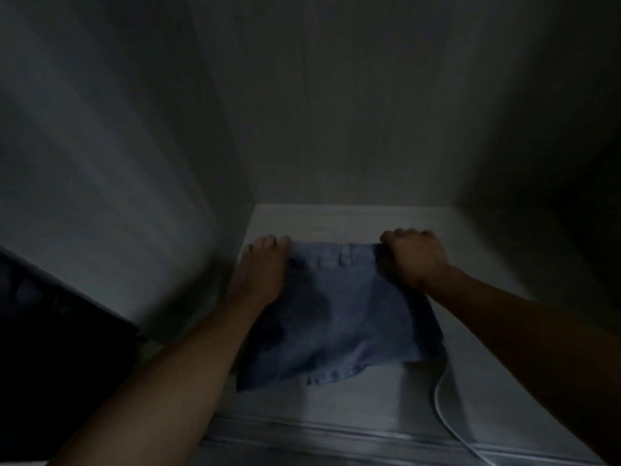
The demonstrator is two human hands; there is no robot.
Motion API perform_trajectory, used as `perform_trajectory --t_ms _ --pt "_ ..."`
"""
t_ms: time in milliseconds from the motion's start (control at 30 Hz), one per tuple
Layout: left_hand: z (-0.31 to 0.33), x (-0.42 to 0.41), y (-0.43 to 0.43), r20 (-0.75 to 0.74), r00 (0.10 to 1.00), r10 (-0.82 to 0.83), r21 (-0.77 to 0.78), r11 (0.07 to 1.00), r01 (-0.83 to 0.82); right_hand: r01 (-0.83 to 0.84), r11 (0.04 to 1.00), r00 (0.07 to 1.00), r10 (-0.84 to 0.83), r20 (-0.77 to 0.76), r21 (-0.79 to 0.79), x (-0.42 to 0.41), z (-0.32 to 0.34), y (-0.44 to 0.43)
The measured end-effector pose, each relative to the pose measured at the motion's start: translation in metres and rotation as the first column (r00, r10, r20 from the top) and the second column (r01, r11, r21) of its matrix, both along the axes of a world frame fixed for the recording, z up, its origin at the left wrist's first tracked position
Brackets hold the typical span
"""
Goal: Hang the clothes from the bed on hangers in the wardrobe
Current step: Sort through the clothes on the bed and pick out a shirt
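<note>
Denim garment (336,317) on shelf (339,220), left hand (265,269) and right hand (416,258) holding waistband

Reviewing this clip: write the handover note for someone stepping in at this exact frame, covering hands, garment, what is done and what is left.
Left hand: lies on the left waistband corner of the blue denim garment; the blur hides whether it grips.
Right hand: fingers curled round the right waistband corner.
Garment: spread flat on the white wardrobe shelf, not on a hanger. No hanger is in view. A white cable runs by its right hem.
Done: this garment is in the wardrobe.
Left: get a hanger and hang it. The bed and any other clothes are out of view.
</note>
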State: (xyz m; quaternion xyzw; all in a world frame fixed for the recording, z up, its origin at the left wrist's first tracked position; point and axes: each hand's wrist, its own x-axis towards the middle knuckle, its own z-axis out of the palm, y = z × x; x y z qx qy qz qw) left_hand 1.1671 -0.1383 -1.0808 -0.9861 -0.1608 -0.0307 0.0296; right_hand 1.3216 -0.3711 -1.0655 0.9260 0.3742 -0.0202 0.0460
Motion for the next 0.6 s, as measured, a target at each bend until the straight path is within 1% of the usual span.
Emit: perform_trajectory --t_ms 67,100,133,167,200,233,267,300,367,467,600 --pt "-0.018 0.000 -0.010 0.174 0.984 0.025 0.060 0.998 -0.036 -0.055 0.983 0.989 0.029 0.148 0.173 -0.001 -0.023 -0.006" --pt "-0.026 -0.002 -0.020 0.211 0.977 -0.001 0.078 0.997 -0.016 -0.108 0.961 0.982 0.062 0.181 0.253 -0.007 -0.037 -0.012" --pt "-0.034 -0.006 -0.032 0.207 0.977 -0.043 0.089 0.996 0.025 -0.158 0.945 0.977 0.106 0.186 0.287 -0.016 -0.051 -0.018" --pt "-0.038 -0.011 -0.044 0.153 0.986 -0.068 0.069 0.996 0.058 -0.177 0.947 0.978 0.139 0.154 0.268 -0.026 -0.063 -0.024" --pt "-0.041 -0.017 -0.055 0.057 0.997 -0.061 0.028 0.998 0.060 -0.166 0.956 0.983 0.141 0.116 0.241 -0.036 -0.074 -0.029" --pt "-0.046 -0.024 -0.061 -0.039 0.999 -0.037 -0.005 0.999 0.037 -0.132 0.965 0.990 0.119 0.073 0.227 -0.045 -0.083 -0.035" --pt "-0.054 -0.030 -0.062 -0.083 0.996 -0.029 -0.005 1.000 0.028 -0.097 0.968 0.995 0.089 0.045 0.229 -0.054 -0.087 -0.039" --pt "-0.062 -0.037 -0.062 -0.081 0.996 -0.043 0.019 0.999 0.044 -0.082 0.971 0.997 0.076 0.032 0.226 -0.061 -0.091 -0.043" --pt "-0.082 -0.045 -0.054 -0.046 0.993 -0.111 0.078 0.990 0.114 -0.123 0.971 0.992 0.113 0.060 0.206 -0.072 -0.100 -0.048" --pt "-0.101 -0.028 -0.021 -0.016 0.985 -0.173 0.122 0.977 0.173 -0.105 0.971 0.994 0.100 0.038 0.214 -0.066 -0.109 -0.035" --pt "-0.099 0.016 0.028 -0.073 0.992 -0.104 0.128 0.985 0.113 -0.058 0.975 0.997 0.066 -0.031 0.214 -0.024 -0.107 0.019"
